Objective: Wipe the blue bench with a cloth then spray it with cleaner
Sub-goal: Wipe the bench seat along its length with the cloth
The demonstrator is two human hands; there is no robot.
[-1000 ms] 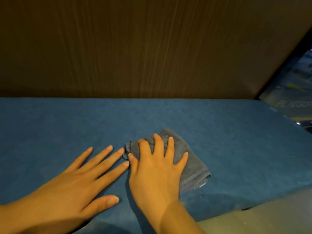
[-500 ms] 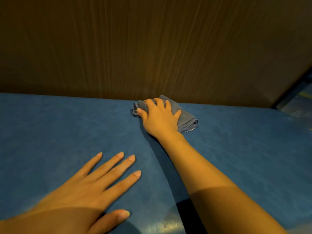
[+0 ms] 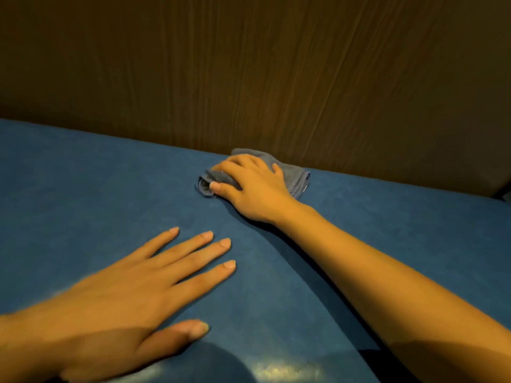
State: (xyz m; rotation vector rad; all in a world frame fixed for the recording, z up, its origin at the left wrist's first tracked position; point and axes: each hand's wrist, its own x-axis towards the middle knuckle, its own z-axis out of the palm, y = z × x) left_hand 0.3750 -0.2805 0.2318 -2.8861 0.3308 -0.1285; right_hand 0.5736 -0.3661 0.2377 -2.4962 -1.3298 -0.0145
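Left hand (image 3: 110, 308) and right hand (image 3: 254, 189) bare, forearms (image 3: 359, 261) bare too, with plain, rounded fingernails (image 3: 229, 263).

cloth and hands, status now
Right hand grips grey cloth by the wood panel. Left hand flat on blue bench. Nothing in the way.

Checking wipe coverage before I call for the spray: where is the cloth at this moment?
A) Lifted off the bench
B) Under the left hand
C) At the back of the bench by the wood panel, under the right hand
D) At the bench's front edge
C: the cloth lies at the back of the bench, right by the wood panel, with the right hand gripping it. The left hand rests flat on the bench, nearer the front.
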